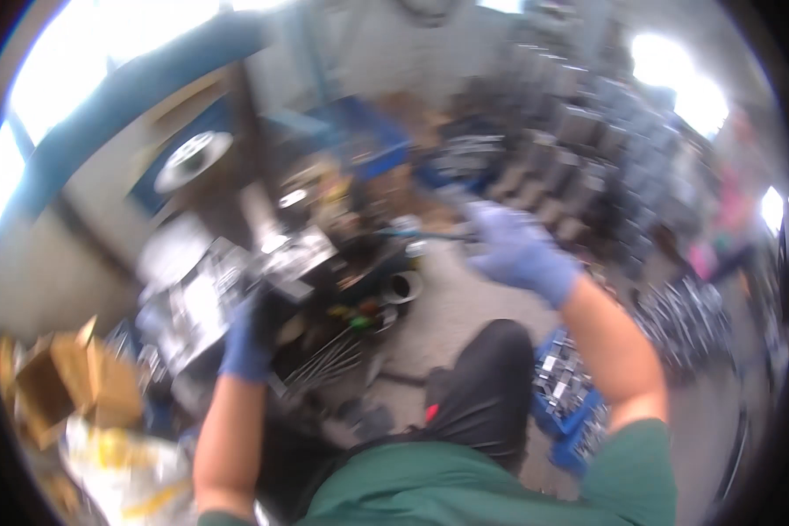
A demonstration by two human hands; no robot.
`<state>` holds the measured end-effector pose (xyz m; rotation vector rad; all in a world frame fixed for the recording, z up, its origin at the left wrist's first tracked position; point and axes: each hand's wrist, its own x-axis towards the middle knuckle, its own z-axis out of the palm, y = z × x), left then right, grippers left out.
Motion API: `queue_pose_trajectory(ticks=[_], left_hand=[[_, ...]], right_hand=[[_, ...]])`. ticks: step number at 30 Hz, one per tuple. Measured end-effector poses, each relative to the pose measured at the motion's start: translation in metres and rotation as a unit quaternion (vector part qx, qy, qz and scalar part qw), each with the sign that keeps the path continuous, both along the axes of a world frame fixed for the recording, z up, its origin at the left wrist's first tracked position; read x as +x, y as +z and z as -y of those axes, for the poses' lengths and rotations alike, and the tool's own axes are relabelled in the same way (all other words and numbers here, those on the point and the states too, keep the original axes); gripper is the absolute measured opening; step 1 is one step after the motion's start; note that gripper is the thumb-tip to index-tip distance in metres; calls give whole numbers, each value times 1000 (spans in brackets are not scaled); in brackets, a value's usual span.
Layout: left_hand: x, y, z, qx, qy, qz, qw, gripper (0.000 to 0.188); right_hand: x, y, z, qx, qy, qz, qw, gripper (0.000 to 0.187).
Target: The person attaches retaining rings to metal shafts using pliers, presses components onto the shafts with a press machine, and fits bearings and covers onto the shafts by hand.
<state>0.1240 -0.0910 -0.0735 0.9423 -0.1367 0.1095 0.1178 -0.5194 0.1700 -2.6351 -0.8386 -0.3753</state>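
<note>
My right hand [522,250], in a blue-purple glove, reaches forward at the right of the machine. Its fingers are smeared by motion, with a blurred grey shape just past the fingertips. A thin blue rod [421,234] ends close to this hand; whether they touch is unclear. On the left, my left hand [259,333], in a glove with a dark front and blue cuff, is at the metal machine [298,250]. Its fingers are lost in blur against dark parts. A round pipe-like opening [401,287] sits between the hands.
Open cardboard boxes [88,377] and a white-yellow sack [127,469] stand at the left. Blue crates of metal parts [565,386] are by my right knee. Stacked grey metal pieces [579,131] fill the back right. Thin rods [324,361] lie below the machine.
</note>
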Motion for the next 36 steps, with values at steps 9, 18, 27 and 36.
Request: queue_pose_trajectory(ticks=[9,18,27,36], left_hand=[[-46,112,38,-62,34,-92,993,54],[-36,144,6,6,185,-24,982,57],[49,222,-92,116,337,154,921,8],[141,247,-169,223,424,128,868,20]], right_hand=[[39,8,-36,46,-41,29,998,69],[107,36,-44,74,-70,219,970,27],[169,65,-76,2,-91,212,973,36],[163,81,-89,1,-111,148,983,70]])
